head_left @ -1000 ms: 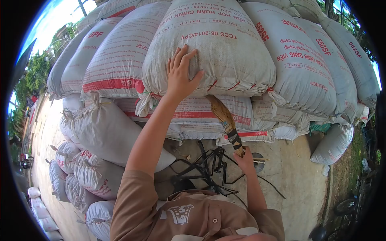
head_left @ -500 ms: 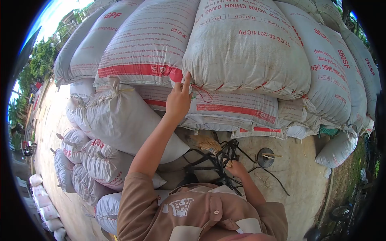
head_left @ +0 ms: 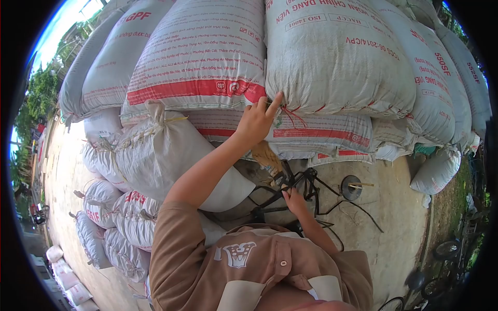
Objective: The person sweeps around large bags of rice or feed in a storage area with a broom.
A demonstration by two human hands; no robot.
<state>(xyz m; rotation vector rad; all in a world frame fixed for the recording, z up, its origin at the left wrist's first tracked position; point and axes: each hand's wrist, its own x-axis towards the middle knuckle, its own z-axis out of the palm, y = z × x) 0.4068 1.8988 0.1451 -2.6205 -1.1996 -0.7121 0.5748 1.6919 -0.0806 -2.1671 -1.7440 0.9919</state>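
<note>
My left hand point(head_left: 258, 121) is raised against the bottom seam of a large white woven sack point(head_left: 337, 52), index finger pointing at its red stitching point(head_left: 293, 111). My right hand point(head_left: 294, 199) is lower, gripping the handle of a straw hand broom point(head_left: 268, 157) whose bristles point up toward the sacks. A tangle of black straps point(head_left: 298, 186) lies on the concrete right beside that hand. My brown shirt point(head_left: 244, 264) fills the bottom of the view.
Stacked white feed sacks point(head_left: 197, 52) with red bands tower in front and to the left point(head_left: 129, 217). A small round dark object with a stick point(head_left: 351, 187) sits on the concrete ground point(head_left: 394, 217). Bicycle wheels point(head_left: 446, 250) show at the far right.
My left hand slid from the sack's face down to its stitched bottom seam. My right hand lowered the broom from upright to down near the black straps.
</note>
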